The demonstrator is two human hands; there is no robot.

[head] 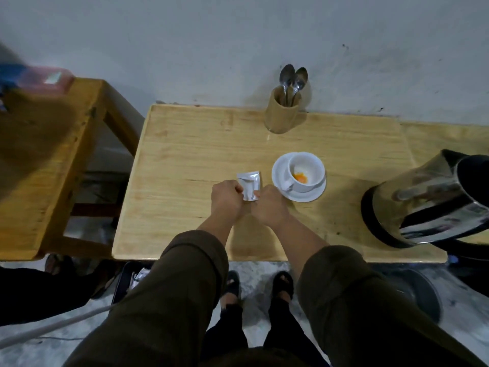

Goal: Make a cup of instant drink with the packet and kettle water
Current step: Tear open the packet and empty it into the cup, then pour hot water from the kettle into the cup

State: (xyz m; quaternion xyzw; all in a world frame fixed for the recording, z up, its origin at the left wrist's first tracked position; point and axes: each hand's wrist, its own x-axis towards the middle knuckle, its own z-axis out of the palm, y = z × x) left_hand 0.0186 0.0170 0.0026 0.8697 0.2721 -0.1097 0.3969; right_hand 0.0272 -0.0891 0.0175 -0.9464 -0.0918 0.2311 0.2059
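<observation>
Above the pale wooden counter (pixel 185 154), the left hand (pixel 227 198) and right hand (pixel 270 205) both grip a crumpled silvery-white packet (pixel 248 186), just left of the white ceramic cup (pixel 304 170) (orange powder inside) on its white saucer (pixel 277 170); the steel kettle (pixel 428 200) stands far right.

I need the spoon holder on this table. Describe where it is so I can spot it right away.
Start at the light wooden table and follow its far edge along the grey wall. The spoon holder stands there, beyond the white cup and saucer. It is the only tan, upright cylinder, with two metal spoons sticking out of its top.
</observation>
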